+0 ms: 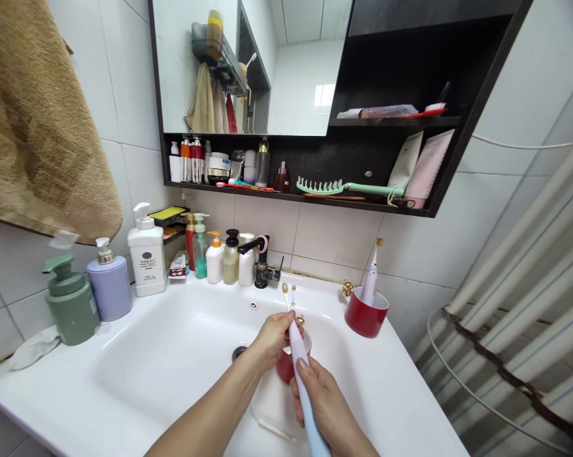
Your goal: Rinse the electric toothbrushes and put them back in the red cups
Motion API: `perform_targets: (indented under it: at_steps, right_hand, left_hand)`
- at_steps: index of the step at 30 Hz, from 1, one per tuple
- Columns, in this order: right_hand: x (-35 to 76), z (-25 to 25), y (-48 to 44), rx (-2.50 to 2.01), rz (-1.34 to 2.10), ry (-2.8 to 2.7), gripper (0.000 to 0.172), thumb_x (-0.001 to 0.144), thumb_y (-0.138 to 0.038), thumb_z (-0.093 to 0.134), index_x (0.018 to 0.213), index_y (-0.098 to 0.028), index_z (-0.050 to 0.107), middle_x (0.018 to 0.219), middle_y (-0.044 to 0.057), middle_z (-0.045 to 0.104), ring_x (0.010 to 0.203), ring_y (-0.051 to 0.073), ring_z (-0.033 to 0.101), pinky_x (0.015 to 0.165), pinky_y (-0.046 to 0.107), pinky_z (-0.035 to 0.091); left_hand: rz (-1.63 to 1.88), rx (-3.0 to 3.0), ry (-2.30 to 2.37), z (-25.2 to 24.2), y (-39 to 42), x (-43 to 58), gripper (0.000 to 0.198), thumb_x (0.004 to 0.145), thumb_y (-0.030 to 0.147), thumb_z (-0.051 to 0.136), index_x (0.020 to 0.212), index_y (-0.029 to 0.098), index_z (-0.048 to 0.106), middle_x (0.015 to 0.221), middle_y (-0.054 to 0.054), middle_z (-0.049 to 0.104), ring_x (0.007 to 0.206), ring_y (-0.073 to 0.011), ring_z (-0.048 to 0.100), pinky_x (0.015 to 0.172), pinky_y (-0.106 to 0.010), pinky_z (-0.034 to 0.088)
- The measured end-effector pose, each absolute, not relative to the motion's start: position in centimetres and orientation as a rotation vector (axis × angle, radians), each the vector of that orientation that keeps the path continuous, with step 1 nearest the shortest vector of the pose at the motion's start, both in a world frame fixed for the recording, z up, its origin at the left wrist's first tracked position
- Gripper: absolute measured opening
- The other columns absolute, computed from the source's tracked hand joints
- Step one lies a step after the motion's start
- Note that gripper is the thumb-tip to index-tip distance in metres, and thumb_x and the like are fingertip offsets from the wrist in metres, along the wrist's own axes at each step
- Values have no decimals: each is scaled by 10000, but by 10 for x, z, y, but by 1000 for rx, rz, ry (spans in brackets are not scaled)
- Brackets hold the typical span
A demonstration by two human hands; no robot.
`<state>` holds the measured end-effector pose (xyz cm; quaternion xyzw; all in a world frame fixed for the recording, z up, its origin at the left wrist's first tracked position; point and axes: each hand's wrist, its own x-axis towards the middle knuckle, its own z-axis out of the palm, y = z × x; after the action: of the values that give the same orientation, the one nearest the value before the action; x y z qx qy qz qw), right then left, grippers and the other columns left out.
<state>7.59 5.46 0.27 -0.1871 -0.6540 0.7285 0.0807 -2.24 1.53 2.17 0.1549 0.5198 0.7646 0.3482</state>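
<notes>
My right hand (319,387) is wrapped round the pink-to-blue handle of an electric toothbrush (299,355), which points away from me over the basin. At the handle's upper end, my left hand (274,336) is closed with thumb and fingers against its tip. Just beyond those fingers show two small brush heads, one white-stemmed brush head (285,291) and a smaller one (293,292); whether the left fingers also hold a stem is hidden. Under both hands a red cup (285,369) sits in the basin, partly covered. A pale, translucent flat item (274,406) lies below it.
The white sink (138,374) has a black faucet (261,260) at its back. Pump bottles (146,257) line the left and rear rim. Another red cup (366,317) holding a toothbrush (370,282) stands right. A dark mirror cabinet (362,206) overhangs; pipes (519,304) run at right.
</notes>
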Motion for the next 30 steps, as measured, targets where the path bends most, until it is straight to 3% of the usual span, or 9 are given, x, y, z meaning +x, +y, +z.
perform_targets:
  at_steps: [5,10,17,21,30]
  right_hand:
    - [79,10,51,-546,2172,-1928,276,692,-443,372,628,-174,361,477,-64,415,289,30,358,308,169,262]
    - [84,18,49,-536,2445,-1731,306,679,-475,365,600,-180,362,501,-52,440,295,28,348,310,170,275]
    - [77,2,53,-462,1966,-1993,273,663,-454,406,662,-182,391,470,-71,397,319,49,371,333,185,298]
    - [78,6,49,-461,2180,-1917,286,692,-460,347,643,-179,362,562,-44,447,326,36,380,320,172,279]
    - [79,10,46,-485,2204,-1902,278,698,-446,358,617,-179,350,582,-46,453,332,26,381,324,162,263]
  left_hand:
    - [2071,417,1360,22,15,-21,258,584,371,506,560,114,490,541,-8,516,545,-97,479,552,-210,339]
    - [2099,438,1290,22,17,-19,255,589,363,501,568,110,473,504,5,493,504,-86,461,551,-218,343]
    - [2107,453,1362,27,18,-14,247,601,368,480,581,124,447,476,18,480,459,-81,450,519,-218,340]
    - [2089,461,1289,28,16,-16,260,581,379,500,570,126,438,466,25,471,446,-72,443,521,-214,340]
    - [2119,423,1273,27,16,-15,294,558,407,523,589,123,454,474,22,477,447,-70,445,494,-202,332]
